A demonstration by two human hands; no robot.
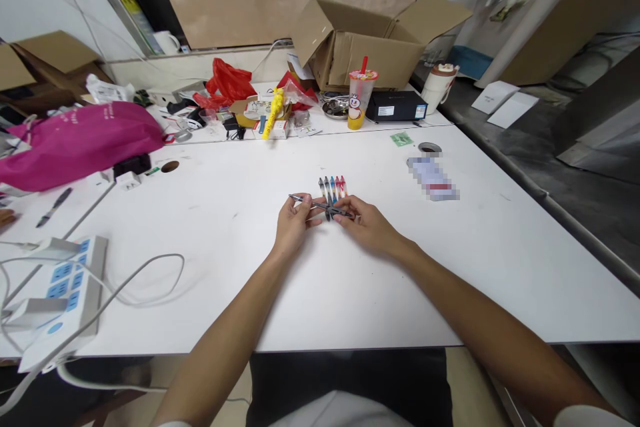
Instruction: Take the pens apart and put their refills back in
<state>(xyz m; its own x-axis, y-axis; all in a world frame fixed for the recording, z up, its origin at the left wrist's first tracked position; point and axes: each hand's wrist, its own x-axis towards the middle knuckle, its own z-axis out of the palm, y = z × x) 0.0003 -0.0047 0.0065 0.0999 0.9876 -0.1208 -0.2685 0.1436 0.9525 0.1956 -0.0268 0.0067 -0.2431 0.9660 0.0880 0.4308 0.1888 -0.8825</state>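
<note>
Near the middle of the white table, my left hand [296,219] pinches a thin dark pen part [301,198] between thumb and fingers. Close by on the right, my right hand [364,219] grips a dark pen piece [344,212]. The inner ends of the two pieces meet or overlap between my hands; whether they are joined I cannot tell. Just beyond my fingers lies a row of several pens [333,184] with black, blue and red parts, their lower ends partly hidden by my hands.
A white power strip [95,287] with looping cables lies at left, near a magenta bag [95,140]. Along the back stand a drink cup [361,100], a black box [397,107] and an open carton [370,57]. A tape roll [430,147] and a blurred-out item [433,179] lie right.
</note>
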